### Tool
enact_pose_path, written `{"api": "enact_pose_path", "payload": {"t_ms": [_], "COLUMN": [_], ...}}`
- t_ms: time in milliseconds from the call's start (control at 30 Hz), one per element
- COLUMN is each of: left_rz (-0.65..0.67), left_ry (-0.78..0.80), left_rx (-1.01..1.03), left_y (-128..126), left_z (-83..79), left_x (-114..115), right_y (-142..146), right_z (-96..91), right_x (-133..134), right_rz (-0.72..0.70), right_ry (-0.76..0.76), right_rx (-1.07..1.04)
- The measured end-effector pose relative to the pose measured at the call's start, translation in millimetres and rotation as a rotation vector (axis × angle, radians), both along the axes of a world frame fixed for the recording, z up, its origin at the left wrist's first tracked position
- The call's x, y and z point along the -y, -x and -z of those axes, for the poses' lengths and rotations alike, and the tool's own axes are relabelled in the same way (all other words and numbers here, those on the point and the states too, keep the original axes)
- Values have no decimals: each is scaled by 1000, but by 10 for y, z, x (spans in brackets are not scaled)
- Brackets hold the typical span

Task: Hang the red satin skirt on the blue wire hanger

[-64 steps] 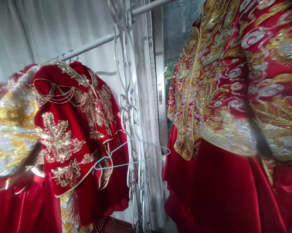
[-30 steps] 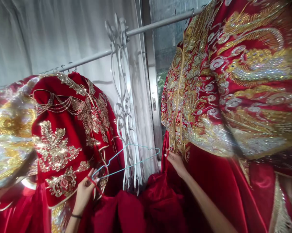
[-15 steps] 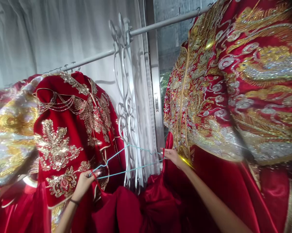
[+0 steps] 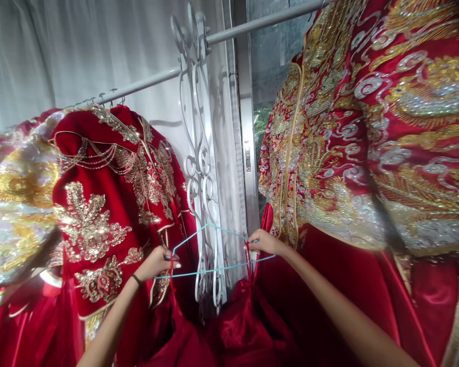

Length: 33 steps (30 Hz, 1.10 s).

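A thin light-blue wire hanger (image 4: 214, 270) spans between my two hands, in front of a white scrolled metal post. My left hand (image 4: 161, 264) is closed around the hanger's left shoulder, with a thin red strap at its fingers. Closed on the right shoulder of the same hanger is my right hand (image 4: 263, 242), a second red strap hanging under its fingertips. From both straps a dark red satin dress (image 4: 239, 329) drops down, its lower part out of view. The hanger's hook is hard to make out against the post.
At left, a red jacket with gold sequins (image 4: 99, 204) hangs on a white rail (image 4: 145, 84). Red-and-gold embroidered jackets (image 4: 321, 153) hang at right from another rail (image 4: 267, 23). The scrolled post (image 4: 204, 178) stands between, before grey curtains (image 4: 110, 41).
My left hand has moved right and slightly up, so my hands are closer together. The hanger and the dress straps have shifted with them. The view has moved a little.
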State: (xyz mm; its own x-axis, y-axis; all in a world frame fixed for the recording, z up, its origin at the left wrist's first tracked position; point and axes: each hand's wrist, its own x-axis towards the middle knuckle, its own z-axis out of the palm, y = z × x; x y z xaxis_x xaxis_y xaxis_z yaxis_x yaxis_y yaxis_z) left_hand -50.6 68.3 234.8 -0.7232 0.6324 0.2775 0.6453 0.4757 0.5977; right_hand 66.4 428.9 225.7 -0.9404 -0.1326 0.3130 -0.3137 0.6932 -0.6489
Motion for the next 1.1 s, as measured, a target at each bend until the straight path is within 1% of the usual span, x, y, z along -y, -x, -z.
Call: {"api": "enact_pose_path", "payload": {"t_ms": [100,133,167,200,233,267,300,333,367,400,433,467,500,567,600,667,733,767,833,933,1000,1033,1100], "left_rz": [-102,-148,-190,-232,-287,-366,-456,-533,-584,-582,-530,-453,-372,-278,-278,-346,-394,-386,-309,-193,-167,-164,-150], "left_ry": [253,306,325,303,236,133,17,-84,-155,-175,-164,-154,-154,-201,-232,-265,-256,-232,-136,24,11,-23,-91], "left_rx": [-192,-269,-349,-431,-515,-587,-627,-618,-553,-440,-299,-170,-72,1,-8,-18,21,45,68,54,67,79,100], "left_y": [-8,-24,-54,-103,-172,-260,-365,-478,-593,-701,-795,-872,-931,-1009,-1037,-1095,-1167,-1204,-1265,-1296,-1284,-1276,-1269], "left_z": [-44,-48,-39,-10,44,127,239,379,540,715,892,1063,1216,1452,1531,1624,1659,1667,1673,1674,1649,1620,1518], "left_x": [-48,-45,-37,-31,-32,-43,-66,-101,-145,-192,-235,-267,-283,-258,-221,-125,-32,11,97,283,455,545,708], "right_y": [-4,-40,-91,-154,-221,-287,-347,-396,-433,-456,-469,-473,-473,-472,-474,-488,-510,-521,-543,-589,-642,-676,-749], "right_z": [-12,-10,6,42,105,201,331,494,685,897,1119,1341,1553,1915,2054,2238,2311,2313,2264,2096,1955,1889,1783], "right_x": [77,95,107,115,120,124,129,136,147,161,179,200,225,282,311,357,365,348,268,77,-32,-66,-91], "right_rz": [120,156,183,209,245,304,396,517,643,745,809,831,823,780,773,783,798,802,809,815,808,786,717], "right_ry": [-188,-253,-307,-348,-372,-370,-339,-278,-195,-105,-15,80,173,331,394,453,476,490,517,569,622,678,841], "right_rx": [-46,-69,-107,-164,-238,-325,-418,-498,-533,-511,-434,-294,-116,214,319,409,422,427,434,410,372,351,310]}}
